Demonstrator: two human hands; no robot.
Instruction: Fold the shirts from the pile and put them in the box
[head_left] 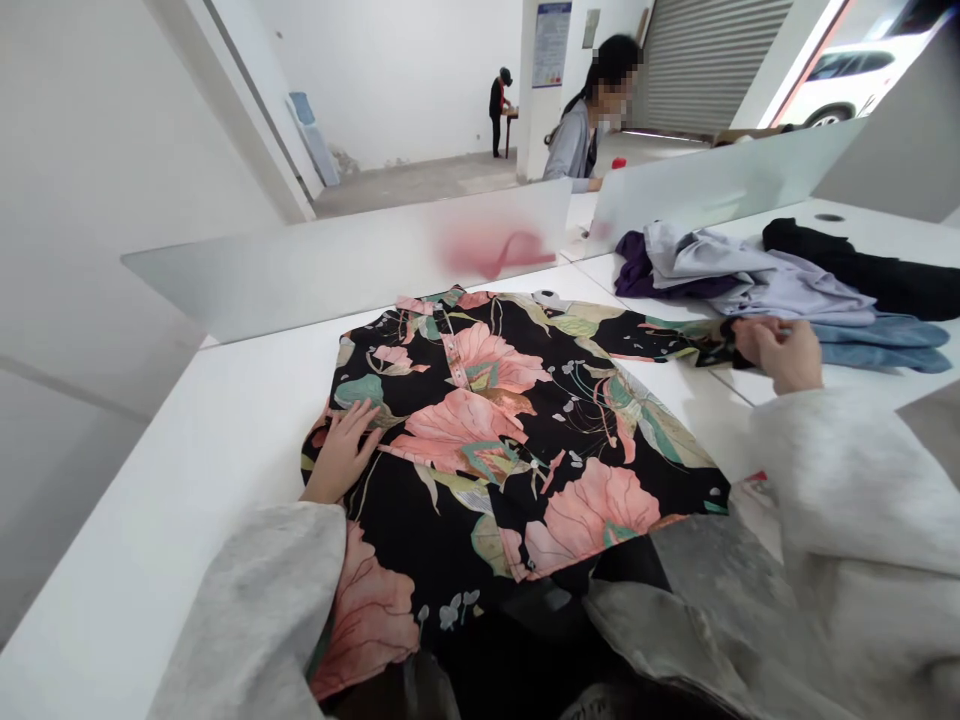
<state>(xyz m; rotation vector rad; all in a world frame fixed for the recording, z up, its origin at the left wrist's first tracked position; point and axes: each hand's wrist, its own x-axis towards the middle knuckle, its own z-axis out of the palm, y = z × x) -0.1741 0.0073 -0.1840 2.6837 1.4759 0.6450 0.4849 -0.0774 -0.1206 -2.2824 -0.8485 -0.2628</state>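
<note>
A black shirt with large pink flowers [495,440] lies spread flat on the white table [187,470], its hem hanging over the near edge. My left hand [341,450] rests flat on the shirt's left side, fingers apart. My right hand [780,350] pinches the cuff of the shirt's right sleeve [667,338], which is stretched out to the right. Grey sleeves cover both my arms.
A pile of clothes lies at the right: a purple piece [637,270], a lavender one [750,275], a blue one [877,345] and a black one [862,265]. Frosted dividers [337,265] stand behind the table. A person [589,120] sits beyond them; another stands far back.
</note>
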